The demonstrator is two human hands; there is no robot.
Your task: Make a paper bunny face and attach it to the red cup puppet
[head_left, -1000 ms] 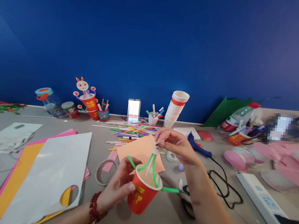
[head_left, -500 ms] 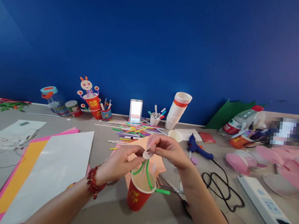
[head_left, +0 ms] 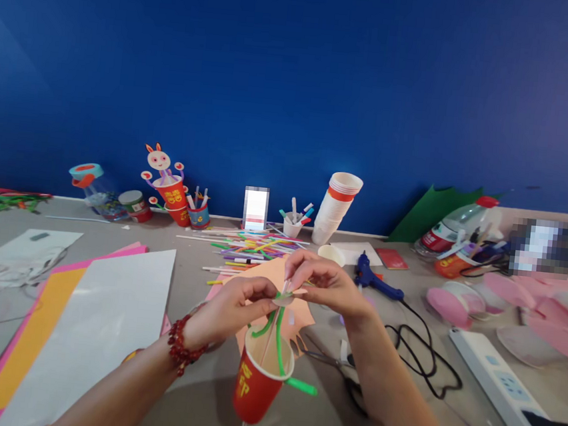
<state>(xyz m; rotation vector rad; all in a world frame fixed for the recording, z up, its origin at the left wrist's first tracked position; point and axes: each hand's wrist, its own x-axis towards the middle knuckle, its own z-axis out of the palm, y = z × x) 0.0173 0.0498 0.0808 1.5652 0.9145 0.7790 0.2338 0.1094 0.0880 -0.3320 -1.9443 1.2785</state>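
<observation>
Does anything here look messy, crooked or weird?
A green stick seems to poke out through the side of the red cup, an odd spot. Behind, colourful straws lie in a jumble, pointing different ways. The stack of paper cups looks tilted, though the camera may be bending it. I see no spill.

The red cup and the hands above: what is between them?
In the head view, green stems and a thin pale stick rise from the red cup toward the left hand and right hand.
</observation>
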